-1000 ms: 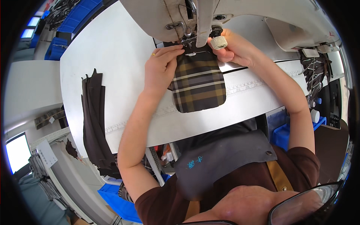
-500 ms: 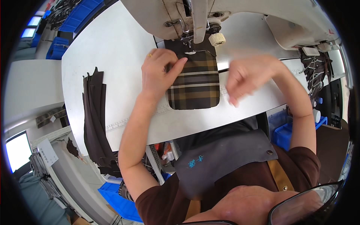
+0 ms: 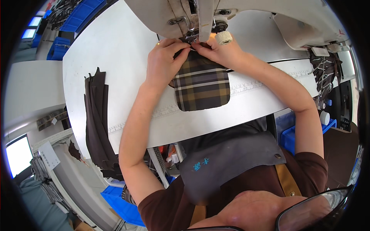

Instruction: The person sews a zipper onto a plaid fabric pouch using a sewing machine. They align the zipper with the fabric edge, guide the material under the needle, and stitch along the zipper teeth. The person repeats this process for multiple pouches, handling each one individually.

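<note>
A plaid fabric piece [image 3: 202, 86] in brown, black and white, with rounded near corners, lies on the white sewing table with its far end at the sewing machine [image 3: 262, 11]. My left hand [image 3: 165, 63] is closed, thumb and forefinger pinching the fabric's far left part just before the needle area. From the other side my right hand [image 3: 222, 52] comes in, its fingers closed on the far edge close to the left fingertips. The fingers hide the presser foot and the exact bit of cloth they grip.
Dark fabric strips [image 3: 97, 115] hang over the table's left edge. A printed ruler strip [image 3: 250, 87] crosses the white tabletop [image 3: 111, 50]. A cream knob [image 3: 223, 37] juts from the machine head. Blue bins [image 3: 122, 206] stand below left; more dark pieces [image 3: 324, 73] hang at the right.
My right hand has moved from right of the fabric up to its far edge, beside the left. The left has shifted slightly farther in, and the fabric has turned a little.
</note>
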{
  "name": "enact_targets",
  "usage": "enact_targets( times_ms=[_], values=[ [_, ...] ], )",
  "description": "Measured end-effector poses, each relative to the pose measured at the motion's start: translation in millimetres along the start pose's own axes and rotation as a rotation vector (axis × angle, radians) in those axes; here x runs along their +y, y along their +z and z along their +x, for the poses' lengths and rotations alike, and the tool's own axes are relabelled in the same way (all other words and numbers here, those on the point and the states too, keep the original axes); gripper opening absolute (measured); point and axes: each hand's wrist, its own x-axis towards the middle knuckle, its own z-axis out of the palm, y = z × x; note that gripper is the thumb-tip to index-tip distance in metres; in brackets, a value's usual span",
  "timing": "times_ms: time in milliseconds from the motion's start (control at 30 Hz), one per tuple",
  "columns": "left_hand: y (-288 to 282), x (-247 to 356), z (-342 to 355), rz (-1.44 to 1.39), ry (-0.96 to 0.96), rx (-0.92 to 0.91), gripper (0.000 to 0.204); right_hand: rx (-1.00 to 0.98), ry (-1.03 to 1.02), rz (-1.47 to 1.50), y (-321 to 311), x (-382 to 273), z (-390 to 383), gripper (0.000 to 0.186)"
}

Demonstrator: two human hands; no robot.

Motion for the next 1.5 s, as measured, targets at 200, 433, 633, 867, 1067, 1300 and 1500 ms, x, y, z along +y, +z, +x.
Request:
enact_targets(
  times_ms=[200, 433, 633, 867, 1067, 1300, 1500],
  values=[
    [3.2, 4.6, 1.5, -0.132, -0.130, 0.014, 0.014, -0.014, 0.140, 0.038, 0.7, -2.2, 0.1, 0.016],
    [0.6, 13.2, 5.2, -0.294, -0.373, 0.001, 0.012, -0.330, 0.297, 0.158, -59.0, -35.3, 19.0, 0.025],
    [4.0, -7.3, 0.4, 0.137, 0.237, 0.026, 0.013, -0.242, -0.414, -0.225, -31.8, -48.9, -43.9, 0.032],
    [-2.7, -10.2, 9.7, -0.460, -0.369, -0.119, 0.013, -0.062, -0.067, 0.097, -3.8, -62.1, -9.4, 0.009],
    [-3.6, -10.6, 9.0, -0.287, -0.121, -0.077, 0.011, -0.241, 0.042, 0.386, -45.0, -41.0, -18.9, 0.016],
    [6.9, 10.4, -4.0, -0.147, -0.246, 0.069, 0.012, -0.255, -0.308, 0.175, -58.1, -17.2, -33.2, 0.016],
    [-3.7, -11.6, 6.2, -0.384, -0.227, -0.077, 0.010, -0.193, -0.253, 0.125, -21.3, -48.0, -24.2, 0.015]
  ],
)
